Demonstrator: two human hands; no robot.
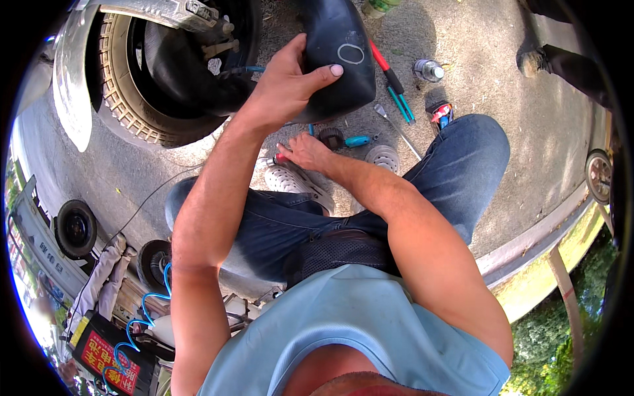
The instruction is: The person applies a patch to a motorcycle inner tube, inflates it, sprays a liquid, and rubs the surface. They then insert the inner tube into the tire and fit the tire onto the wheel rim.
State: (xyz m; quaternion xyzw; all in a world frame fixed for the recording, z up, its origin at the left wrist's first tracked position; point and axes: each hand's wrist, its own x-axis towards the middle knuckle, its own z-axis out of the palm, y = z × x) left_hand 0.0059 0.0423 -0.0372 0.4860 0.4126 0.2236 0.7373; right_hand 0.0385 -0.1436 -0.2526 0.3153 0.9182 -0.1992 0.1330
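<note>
My left hand (290,86) grips a black inner tube (340,79) marked with a pale oval; the tube runs into a tire (129,115) with tan-looking tread at the upper left. My right hand (302,152) is low between my knees, its fingers on a small red-handled tool (282,158) beside my white clog (287,181). Just right of that hand lie a dark roller-like piece (330,138) and a teal tool (356,141). A long metal bar (398,132), red-and-black and teal handles (389,76) lie on the pavement.
A bottle (428,70) and small colorful item (441,112) lie rightward. Another person's legs and shoe (555,63) are at upper right, a small wheel (598,175) at the right edge. Spare wheels (76,228), blue hose (150,298) and a black box (92,336) sit at left.
</note>
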